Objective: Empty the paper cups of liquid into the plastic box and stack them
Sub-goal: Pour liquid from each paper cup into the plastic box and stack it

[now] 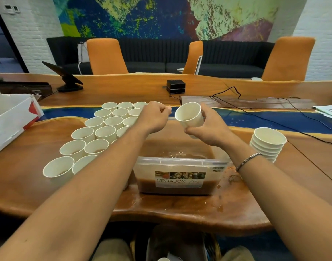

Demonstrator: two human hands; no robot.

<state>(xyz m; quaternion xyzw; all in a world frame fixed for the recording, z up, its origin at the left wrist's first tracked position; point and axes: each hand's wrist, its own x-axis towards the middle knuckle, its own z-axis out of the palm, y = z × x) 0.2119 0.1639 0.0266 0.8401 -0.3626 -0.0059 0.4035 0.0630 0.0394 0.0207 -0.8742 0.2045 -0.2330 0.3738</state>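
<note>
My right hand [208, 129] grips a white paper cup [189, 114], tilted with its mouth toward me, above the far side of the clear plastic box [176, 162]. The box holds brown liquid and carries a MEGABOX label. My left hand [153, 117] hovers beside the cup with fingers curled, holding nothing that I can see, over the right edge of a cluster of several upright paper cups [93, 136]. Some of those cups show brown liquid inside. A stack of empty cups [267, 144] stands right of the box.
The wooden table [180, 208] has brown spills around the box. A white cardboard box [10, 117] lies at the left. Black cables [274, 117] cross the blue strip behind. A small black device [175, 86], a tablet stand [67, 76] and orange chairs lie beyond.
</note>
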